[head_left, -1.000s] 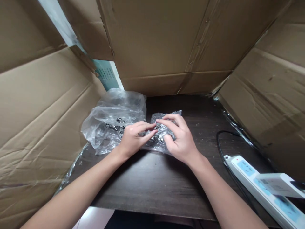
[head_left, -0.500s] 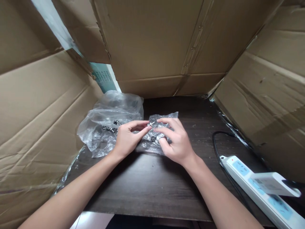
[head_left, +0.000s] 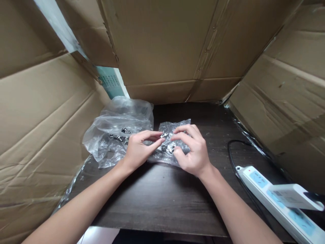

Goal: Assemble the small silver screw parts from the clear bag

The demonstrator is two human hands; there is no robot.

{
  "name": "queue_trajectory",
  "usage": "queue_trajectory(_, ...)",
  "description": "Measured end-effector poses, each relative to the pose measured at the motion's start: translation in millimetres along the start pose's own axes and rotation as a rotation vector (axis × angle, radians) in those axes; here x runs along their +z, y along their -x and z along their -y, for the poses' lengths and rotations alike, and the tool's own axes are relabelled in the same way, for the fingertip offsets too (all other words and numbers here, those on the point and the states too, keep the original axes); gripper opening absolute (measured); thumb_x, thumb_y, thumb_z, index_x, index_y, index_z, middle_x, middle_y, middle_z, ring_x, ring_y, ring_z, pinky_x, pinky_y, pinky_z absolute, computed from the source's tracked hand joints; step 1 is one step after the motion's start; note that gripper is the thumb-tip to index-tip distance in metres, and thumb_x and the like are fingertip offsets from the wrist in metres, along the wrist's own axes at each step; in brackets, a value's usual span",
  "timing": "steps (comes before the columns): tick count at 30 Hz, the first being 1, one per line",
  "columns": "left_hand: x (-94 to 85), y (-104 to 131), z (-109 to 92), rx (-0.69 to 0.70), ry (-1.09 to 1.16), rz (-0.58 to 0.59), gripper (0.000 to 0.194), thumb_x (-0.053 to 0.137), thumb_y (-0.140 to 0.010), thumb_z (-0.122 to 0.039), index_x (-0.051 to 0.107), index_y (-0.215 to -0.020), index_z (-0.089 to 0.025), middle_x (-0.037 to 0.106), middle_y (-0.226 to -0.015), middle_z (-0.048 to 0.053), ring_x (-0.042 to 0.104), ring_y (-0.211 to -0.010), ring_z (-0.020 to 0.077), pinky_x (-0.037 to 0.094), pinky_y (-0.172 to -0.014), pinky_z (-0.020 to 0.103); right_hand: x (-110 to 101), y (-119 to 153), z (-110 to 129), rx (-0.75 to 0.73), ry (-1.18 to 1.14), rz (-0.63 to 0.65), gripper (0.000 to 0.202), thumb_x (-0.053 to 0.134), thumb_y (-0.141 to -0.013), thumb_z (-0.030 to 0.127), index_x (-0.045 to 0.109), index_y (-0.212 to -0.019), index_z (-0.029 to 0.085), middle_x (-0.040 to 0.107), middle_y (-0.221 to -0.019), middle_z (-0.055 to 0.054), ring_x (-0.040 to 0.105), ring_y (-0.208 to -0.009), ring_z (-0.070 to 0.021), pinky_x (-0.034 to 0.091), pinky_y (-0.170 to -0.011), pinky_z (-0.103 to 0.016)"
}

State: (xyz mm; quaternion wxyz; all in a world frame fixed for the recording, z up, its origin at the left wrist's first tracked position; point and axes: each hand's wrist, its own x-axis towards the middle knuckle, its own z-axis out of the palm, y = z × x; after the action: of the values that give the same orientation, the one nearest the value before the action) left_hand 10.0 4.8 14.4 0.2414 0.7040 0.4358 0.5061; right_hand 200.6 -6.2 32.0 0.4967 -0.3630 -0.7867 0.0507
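My left hand (head_left: 142, 146) pinches a small shiny metal screw (head_left: 164, 135) between thumb and fingertips, its shank pointing right. Just to the right hovers my right hand (head_left: 191, 147), fingers curved and apart, holding nothing that I can see. Beneath both hands lies a small crinkled clear plastic bag (head_left: 166, 158). A dark round part (head_left: 164, 148) shows on or in that bag, and a small pale-and-dark piece (head_left: 172, 149) sits by my right thumb tip. Farther left, several metal screws (head_left: 117, 137) rest in a larger clear plastic bag (head_left: 124, 113), partly hidden by my left hand.
Cardboard walls (head_left: 162, 44) enclose the dark wooden table (head_left: 157, 196) at the back and both sides. A white power strip (head_left: 279, 206) with a plugged-in adapter (head_left: 291, 196) lies at right, beside a black cable (head_left: 230, 152).
My right hand has drawn slightly right, away from the screw, uncovering the small piece by its thumb. My left hand has shifted a little right and still pinches the screw.
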Motion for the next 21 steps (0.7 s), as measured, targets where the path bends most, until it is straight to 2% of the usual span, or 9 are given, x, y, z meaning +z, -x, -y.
queue_trajectory(3,0.1,0,-2,0.05,-0.019,0.021,0.018,0.077,-0.083,-0.021,0.077,-0.1,-0.017,0.078,-0.089,0.004,0.074,-0.075,0.0147,0.062,-0.071,0.023,3,2,-3,0.045,0.023,0.098,0.041,0.054,-0.073,0.011,0.07,-0.11,0.017,0.062,-0.112,-0.01,0.058,-0.103,-0.0266,0.052,-0.091,-0.044)
queue_trajectory(5,0.1,0,-2,0.081,-0.034,0.021,0.018,0.077,-0.083,-0.02,0.077,-0.101,-0.017,0.078,-0.088,0.003,0.074,-0.074,0.0141,0.062,-0.072,0.023,7,4,-7,0.132,0.117,0.198,0.037,0.054,-0.077,0.012,0.07,-0.109,0.018,0.062,-0.118,-0.011,0.056,-0.109,-0.0286,0.052,-0.093,-0.045)
queue_trajectory(7,0.0,0,-2,0.124,-0.053,0.024,0.018,0.077,-0.083,-0.02,0.077,-0.101,-0.017,0.077,-0.087,0.003,0.074,-0.074,0.0136,0.061,-0.072,0.023,9,6,-11,0.236,0.22,0.287,0.026,0.053,-0.081,0.014,0.072,-0.098,0.019,0.065,-0.112,-0.01,0.057,-0.107,-0.0302,0.053,-0.088,-0.046)
queue_trajectory(8,-0.2,0,-1,0.147,-0.066,0.027,0.018,0.077,-0.083,-0.021,0.076,-0.101,-0.016,0.077,-0.087,0.003,0.073,-0.073,0.0135,0.061,-0.072,0.023,10,6,-12,0.275,0.243,0.297,0.023,0.053,-0.081,0.014,0.072,-0.095,0.019,0.066,-0.108,-0.01,0.058,-0.104,-0.03,0.054,-0.085,-0.046)
queue_trajectory(10,-0.6,0,0,0.186,-0.092,0.033,0.018,0.076,-0.084,-0.021,0.076,-0.102,-0.016,0.077,-0.087,0.004,0.073,-0.074,0.0136,0.061,-0.072,0.023,9,5,-12,0.294,0.21,0.235,0.025,0.052,-0.081,0.013,0.07,-0.097,0.019,0.067,-0.103,-0.008,0.06,-0.1,-0.0281,0.054,-0.083,-0.044)
queue_trajectory(13,-1.7,0,2,0.205,-0.114,0.032,0.018,0.076,-0.085,-0.021,0.076,-0.102,-0.015,0.077,-0.089,0.005,0.073,-0.076,0.0141,0.06,-0.072,0.023,6,3,-9,0.22,0.036,0.11,0.035,0.051,-0.078,0.009,0.066,-0.108,0.019,0.065,-0.106,-0.007,0.061,-0.1,-0.0244,0.054,-0.086,-0.04)
queue_trajectory(15,-2.2,-1,3,0.212,-0.122,0.028,0.018,0.075,-0.085,-0.021,0.075,-0.103,-0.015,0.078,-0.089,0.005,0.073,-0.076,0.0144,0.06,-0.072,0.024,5,2,-8,0.184,-0.034,0.135,0.036,0.052,-0.078,0.009,0.066,-0.109,0.02,0.064,-0.107,-0.007,0.061,-0.102,-0.0236,0.053,-0.088,-0.038)
queue_trajectory(18,-2.3,-1,5,0.266,-0.155,0.045,0.017,0.074,-0.087,-0.021,0.075,-0.103,-0.016,0.078,-0.091,0.005,0.073,-0.078,0.0151,0.061,-0.074,0.025,7,3,-10,0.216,0.02,0.234,0.027,0.054,-0.079,0.011,0.067,-0.101,0.021,0.064,-0.107,-0.006,0.06,-0.103,-0.0252,0.052,-0.091,-0.041)
queue_trajectory(21,-1.8,-1,5,0.321,-0.191,0.069,0.017,0.072,-0.088,-0.019,0.074,-0.104,-0.016,0.078,-0.094,0.006,0.073,-0.08,0.0155,0.061,-0.077,0.026,7,4,-12,0.268,0.061,0.215,0.023,0.055,-0.08,0.012,0.067,-0.096,0.022,0.065,-0.105,-0.006,0.06,-0.101,-0.0258,0.052,-0.09,-0.042)
